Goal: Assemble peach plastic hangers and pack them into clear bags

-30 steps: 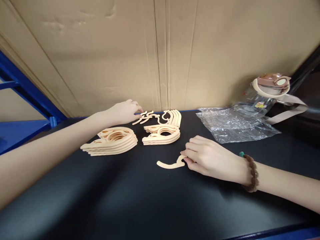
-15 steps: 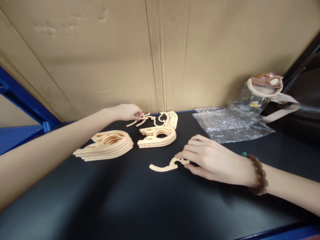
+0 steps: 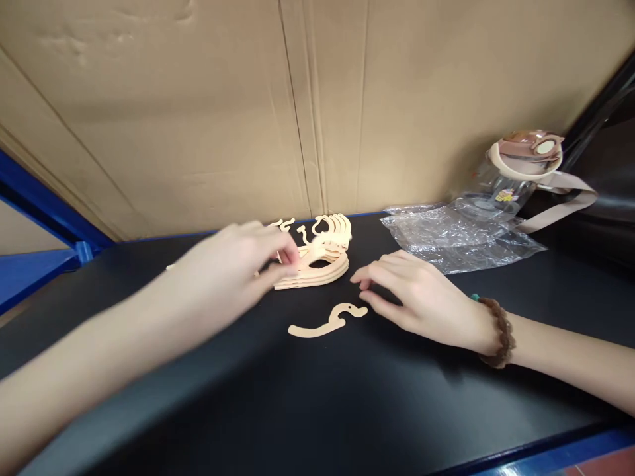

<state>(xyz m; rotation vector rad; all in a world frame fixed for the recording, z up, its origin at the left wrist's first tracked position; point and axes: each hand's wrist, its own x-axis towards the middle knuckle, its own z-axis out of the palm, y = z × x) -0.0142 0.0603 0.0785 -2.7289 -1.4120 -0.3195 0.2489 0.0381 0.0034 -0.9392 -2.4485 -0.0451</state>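
Lying just beside released right fingers, curved cream piece, left fingers, grip unclear

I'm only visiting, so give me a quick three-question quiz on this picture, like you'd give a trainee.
1. True or false: the loose cream hook-ended piece lies on the black tabletop.
2. Fill the gap: a brown bracelet circles the ____ wrist.
3. Which is nearest the fingertips of the right hand? A) the water bottle; B) the loose cream hook-ended piece; C) the blue frame.

Key: 1 true; 2 right; 3 B.
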